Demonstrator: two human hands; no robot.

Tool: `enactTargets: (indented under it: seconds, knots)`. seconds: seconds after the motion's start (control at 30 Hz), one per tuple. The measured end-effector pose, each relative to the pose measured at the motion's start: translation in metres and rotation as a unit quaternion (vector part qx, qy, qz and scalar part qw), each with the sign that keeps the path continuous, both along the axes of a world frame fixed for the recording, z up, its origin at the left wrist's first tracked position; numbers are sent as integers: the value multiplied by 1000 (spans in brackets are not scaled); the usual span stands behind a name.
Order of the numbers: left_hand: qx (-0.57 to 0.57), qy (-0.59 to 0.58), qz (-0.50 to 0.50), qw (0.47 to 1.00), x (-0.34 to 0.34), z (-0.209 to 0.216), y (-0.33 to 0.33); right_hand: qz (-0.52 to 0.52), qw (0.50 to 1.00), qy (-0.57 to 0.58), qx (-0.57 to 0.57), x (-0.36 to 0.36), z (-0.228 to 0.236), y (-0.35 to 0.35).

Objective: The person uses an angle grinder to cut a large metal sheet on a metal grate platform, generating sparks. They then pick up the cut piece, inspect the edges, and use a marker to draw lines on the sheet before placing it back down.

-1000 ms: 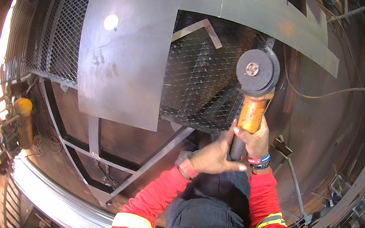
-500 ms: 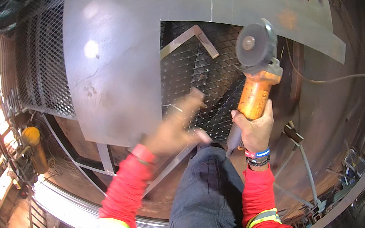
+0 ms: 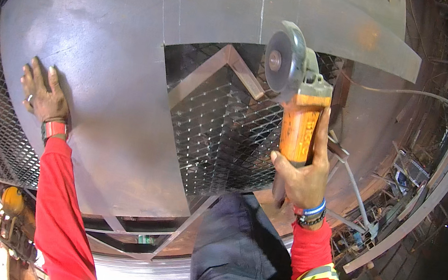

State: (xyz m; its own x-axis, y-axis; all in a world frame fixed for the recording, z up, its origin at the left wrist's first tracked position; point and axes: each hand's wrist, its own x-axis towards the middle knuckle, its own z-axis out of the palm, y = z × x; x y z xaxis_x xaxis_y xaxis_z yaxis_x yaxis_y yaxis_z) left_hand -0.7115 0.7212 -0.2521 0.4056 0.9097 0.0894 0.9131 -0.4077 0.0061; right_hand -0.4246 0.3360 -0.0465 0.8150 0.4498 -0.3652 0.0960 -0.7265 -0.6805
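My right hand (image 3: 303,179) is wrapped round the body of an orange angle grinder (image 3: 299,130), whose grey disc (image 3: 281,61) points up and away from me. The grinder is held above a cut-out in a large grey metal sheet (image 3: 115,123). Flat on the left part of that sheet rests my left hand (image 3: 45,93), fingers spread, nothing in it. Through the cut-out an angled metal bar (image 3: 201,81) shows, lying on expanded metal mesh (image 3: 218,139). Thin scribed lines run across the sheet's far part. Whether the disc is spinning cannot be told.
A cable (image 3: 395,92) runs off to the right from near the grinder. Steel frame bars (image 3: 162,237) lie under the sheet's near edge. More mesh (image 3: 0,128) borders the left. A yellow-topped cylinder (image 3: 13,200) stands low left; scrap metal (image 3: 405,180) clutters the right.
My left hand has swung from over the cut-out to the left and come down on the sheet. The grinder has shifted slightly left, still in my right hand. The view has shifted too.
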Motion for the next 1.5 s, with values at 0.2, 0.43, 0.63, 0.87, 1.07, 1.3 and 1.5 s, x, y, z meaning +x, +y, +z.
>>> enactTargets:
  seconds: [0.2, 0.43, 0.63, 0.87, 1.07, 1.3, 1.5]
  knots:
    - [14, -11, -20, 1000, 0, 12, 0, -26, 999, -1, -22, -14, -4, 9]
    - [-16, -45, -16, 999, 4, 15, -2, -17, 999, 11, -35, -5, -4, 6]
    - [-14, -65, -41, 997, 0, 14, 5, -26, 999, 26, -18, -8, -10, 1]
    - [-25, -78, -36, 996, 4, 16, 1, -23, 999, 25, -17, -7, -13, 3]
    - [-11, -67, -44, 997, -1, 14, 4, -3, 1000, 22, -18, -5, -14, 3]
    - [-12, -79, -53, 995, -1, 11, 4, 2, 999, 22, -25, -1, -17, 2]
    - [-13, -79, -49, 996, -2, 13, 5, 6, 999, 25, -23, 0, -14, 5]
